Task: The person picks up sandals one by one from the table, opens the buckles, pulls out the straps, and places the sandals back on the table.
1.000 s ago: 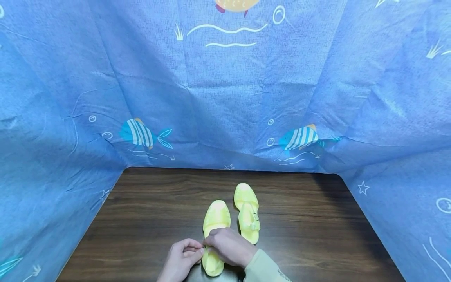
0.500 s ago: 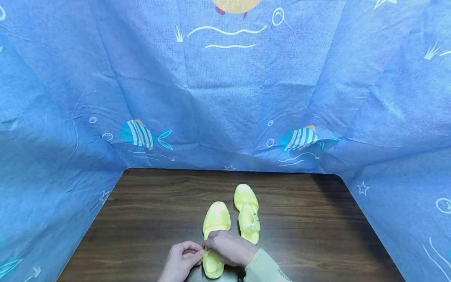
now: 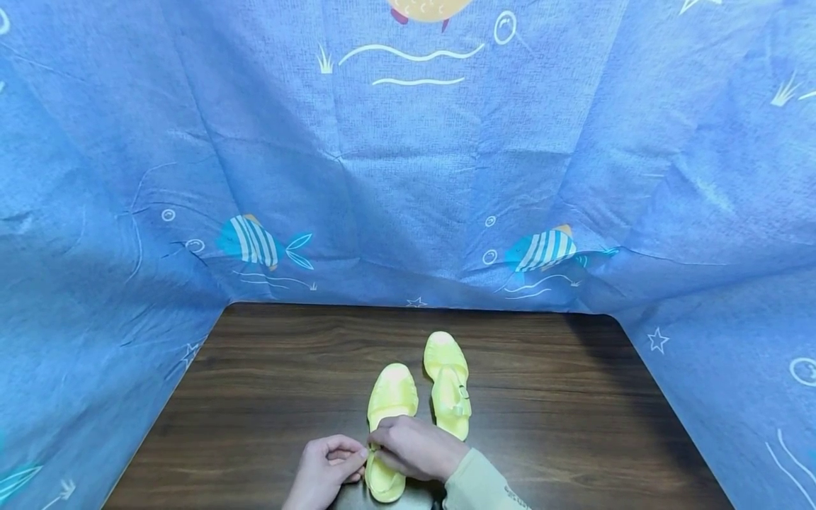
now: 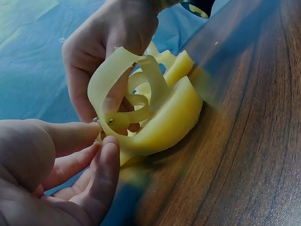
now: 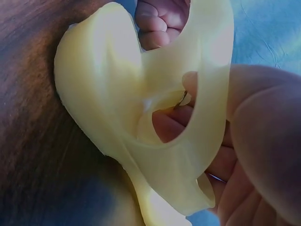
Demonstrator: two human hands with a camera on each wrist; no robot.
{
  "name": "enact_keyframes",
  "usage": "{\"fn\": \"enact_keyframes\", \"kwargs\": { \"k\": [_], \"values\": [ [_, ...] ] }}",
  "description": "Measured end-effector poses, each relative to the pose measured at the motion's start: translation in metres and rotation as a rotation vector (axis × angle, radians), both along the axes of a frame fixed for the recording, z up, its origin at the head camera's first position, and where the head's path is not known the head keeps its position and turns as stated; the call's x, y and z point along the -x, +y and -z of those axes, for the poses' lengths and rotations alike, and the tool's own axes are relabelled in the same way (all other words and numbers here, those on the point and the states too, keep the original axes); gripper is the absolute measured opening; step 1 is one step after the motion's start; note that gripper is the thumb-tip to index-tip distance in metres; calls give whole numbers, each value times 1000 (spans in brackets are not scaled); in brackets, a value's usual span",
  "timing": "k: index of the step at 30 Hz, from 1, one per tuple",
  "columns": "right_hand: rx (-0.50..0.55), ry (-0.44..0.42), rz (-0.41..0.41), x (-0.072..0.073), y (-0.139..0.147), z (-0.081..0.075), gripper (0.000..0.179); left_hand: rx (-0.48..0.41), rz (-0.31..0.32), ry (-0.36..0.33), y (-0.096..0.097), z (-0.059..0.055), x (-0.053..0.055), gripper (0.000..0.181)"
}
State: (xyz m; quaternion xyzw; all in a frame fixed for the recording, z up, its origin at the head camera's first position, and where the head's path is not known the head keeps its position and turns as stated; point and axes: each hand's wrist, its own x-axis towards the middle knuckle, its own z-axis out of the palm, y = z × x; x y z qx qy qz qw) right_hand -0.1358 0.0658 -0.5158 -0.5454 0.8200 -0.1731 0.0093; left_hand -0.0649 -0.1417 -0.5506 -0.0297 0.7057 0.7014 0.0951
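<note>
A pale yellow sandal (image 3: 393, 388) lies toe-forward on the table between my hands. My left hand (image 3: 324, 469) is on its left side, thumb and index finger pinching the strap end by a small metal buckle (image 4: 96, 120). Reaching across from the right, my right hand (image 3: 417, 446) covers the sandal's middle. Its fingers hold the ankle strap (image 5: 214, 94) at the same spot, as the right wrist view shows. A metal stud (image 4: 111, 122) sits on the strap close to the left fingertips. The matching yellow sandal (image 3: 444, 354) rests to the right and farther forward, with its own strap and buckle.
The dark brown wooden table (image 3: 287, 368) extends around the sandals. Blue cloth (image 3: 408, 177) printed with fish hangs behind and along both sides. A grey rounded surface (image 3: 414, 494) shows at the bottom edge, below the near sandal.
</note>
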Motion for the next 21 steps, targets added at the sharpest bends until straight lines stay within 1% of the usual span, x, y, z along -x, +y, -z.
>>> {"fn": "enact_keyframes", "kwargs": {
  "k": [4,10,14,18,21],
  "values": [
    [13,-19,-12,1,0,1,6,-4,-40,-1,1,1,0,19],
    [24,-45,-21,2,0,2,6,-1,-77,6,3,1,2,19],
    [32,-57,-22,3,0,3,7,12,-61,-14,3,1,2,20],
    [31,-44,-20,3,0,3,8,6,-45,-42,3,2,3,21],
    [27,-38,-17,2,-1,2,8,2,-40,-44,3,3,2,22]
  ]
}}
